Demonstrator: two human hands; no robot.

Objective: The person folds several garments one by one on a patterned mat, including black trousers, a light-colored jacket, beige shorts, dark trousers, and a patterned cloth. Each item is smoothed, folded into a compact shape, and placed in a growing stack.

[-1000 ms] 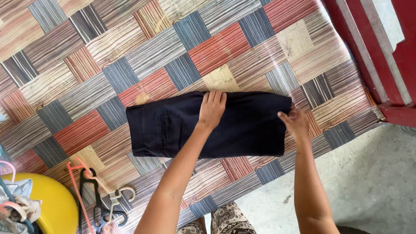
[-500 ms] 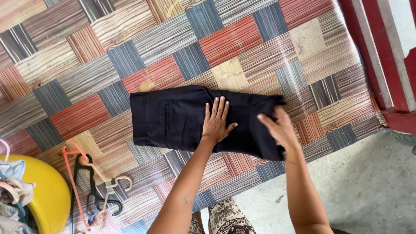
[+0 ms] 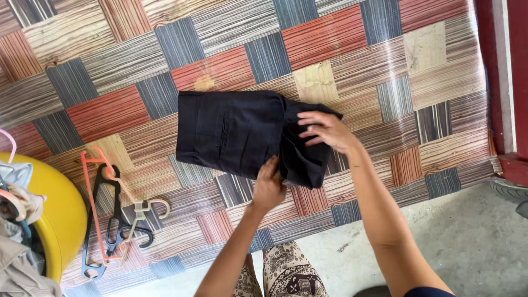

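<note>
Right hand (image 3: 325, 131) fingers pinching raised fold of black shorts (image 3: 231, 133); left hand (image 3: 268, 186) gripping near edge.

No packages, labels, signs or screens show anywhere around the patterned floor mat (image 3: 110, 60).
</note>
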